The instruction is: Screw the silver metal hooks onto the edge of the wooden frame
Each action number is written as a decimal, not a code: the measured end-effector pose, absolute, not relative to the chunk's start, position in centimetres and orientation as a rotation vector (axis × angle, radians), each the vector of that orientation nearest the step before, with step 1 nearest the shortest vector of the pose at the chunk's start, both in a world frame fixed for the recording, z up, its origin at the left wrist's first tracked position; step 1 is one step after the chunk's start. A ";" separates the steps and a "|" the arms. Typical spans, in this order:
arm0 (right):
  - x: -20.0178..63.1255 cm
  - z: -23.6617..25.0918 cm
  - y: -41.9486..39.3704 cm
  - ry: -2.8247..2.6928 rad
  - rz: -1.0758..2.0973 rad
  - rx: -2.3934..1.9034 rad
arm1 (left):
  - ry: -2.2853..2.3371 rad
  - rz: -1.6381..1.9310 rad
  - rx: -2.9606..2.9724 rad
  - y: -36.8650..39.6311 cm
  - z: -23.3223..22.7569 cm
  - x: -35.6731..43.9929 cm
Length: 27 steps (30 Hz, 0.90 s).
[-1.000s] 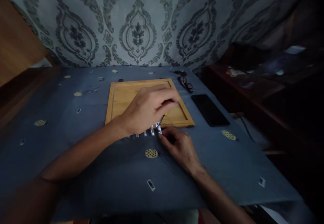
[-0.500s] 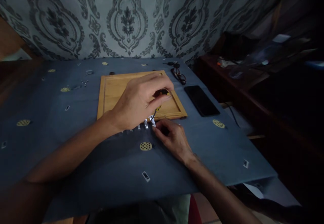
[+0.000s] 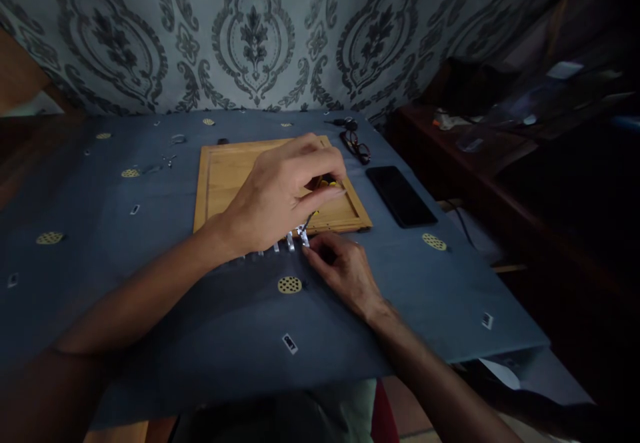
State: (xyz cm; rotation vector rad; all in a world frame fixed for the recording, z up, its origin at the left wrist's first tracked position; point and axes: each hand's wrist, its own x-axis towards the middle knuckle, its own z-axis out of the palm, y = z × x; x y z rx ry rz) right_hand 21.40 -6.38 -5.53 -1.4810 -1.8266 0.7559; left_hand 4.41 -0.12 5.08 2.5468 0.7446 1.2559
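Observation:
My left hand (image 3: 287, 193) is closed round the black and yellow handle of a screwdriver (image 3: 327, 182), whose shaft slants down to the near edge of a wooden panel (image 3: 223, 176). At that edge the tip meets a small shiny metal piece (image 3: 304, 235), and the fingertips of my right hand (image 3: 345, 269) are pinched on its near end. Several similar metal strips (image 3: 290, 241) stick out in a row along the edge to the left. My left hand hides part of the panel and most of the screwdriver.
A dark phone (image 3: 401, 196) lies right of the panel, with eyeglasses (image 3: 356, 147) behind it. Small loose metal bits (image 3: 170, 160) lie to the left on the blue patterned tablecloth (image 3: 200, 349). Beyond the table's right edge is a cluttered dark red surface (image 3: 425, 119).
My left hand has turned slightly on the screwdriver handle. My right hand stays at the metal piece. The whole view has shifted a little.

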 end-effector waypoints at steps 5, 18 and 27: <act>21.4 -5.5 -6.4 -1.831 0.737 -1.472 | 0.783 1.256 2.539 -0.1 5.1 4.4; 21.4 -5.5 -6.4 -1.819 0.768 -1.486 | 0.751 1.190 2.536 -0.2 5.3 4.2; 21.4 -5.6 -6.5 -1.823 0.755 -1.482 | 0.712 1.240 2.562 -0.1 5.4 4.2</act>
